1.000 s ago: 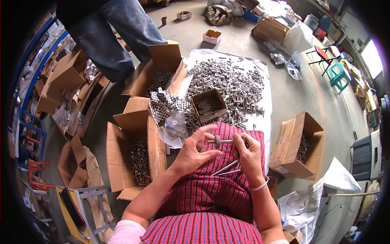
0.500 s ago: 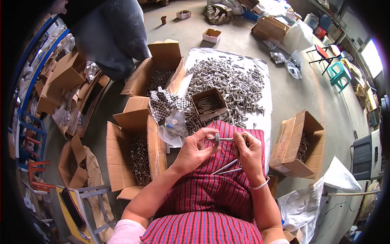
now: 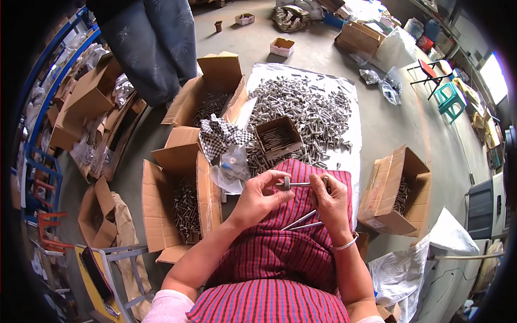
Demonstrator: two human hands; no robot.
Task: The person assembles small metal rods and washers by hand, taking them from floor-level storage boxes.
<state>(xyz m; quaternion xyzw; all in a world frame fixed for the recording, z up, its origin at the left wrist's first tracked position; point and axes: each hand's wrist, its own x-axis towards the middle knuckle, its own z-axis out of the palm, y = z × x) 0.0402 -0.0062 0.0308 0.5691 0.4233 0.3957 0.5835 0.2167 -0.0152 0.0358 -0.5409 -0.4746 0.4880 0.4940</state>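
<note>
My left hand [image 3: 257, 201] pinches a round grey metal ring [image 3: 286, 183] between thumb and fingers. The ring sits around a thin metal rod [image 3: 301, 184] near its left end, and a short tip sticks out past it. Closed around the rod's right end is my right hand [image 3: 330, 199], with a bracelet at its wrist. Two more slim metal rods [image 3: 299, 220] slant out below the right hand, over my striped apron [image 3: 269, 258]; whether that hand grips them is hidden. Both hands are above my lap, the rod lying roughly level between them.
A white sheet [image 3: 353, 118] bears a heap of metal pins [image 3: 307, 99] and a small box of rods [image 3: 277, 152]. Cartons of metal parts stand at left [image 3: 210, 188] and right [image 3: 371, 199]. Another person's dark-clothed legs [image 3: 156, 48] are at upper left.
The ring shows a shorter, thicker outline between my left fingers than before. My hands stay almost in place. The other person's legs have shifted slightly, and their hand has left the view.
</note>
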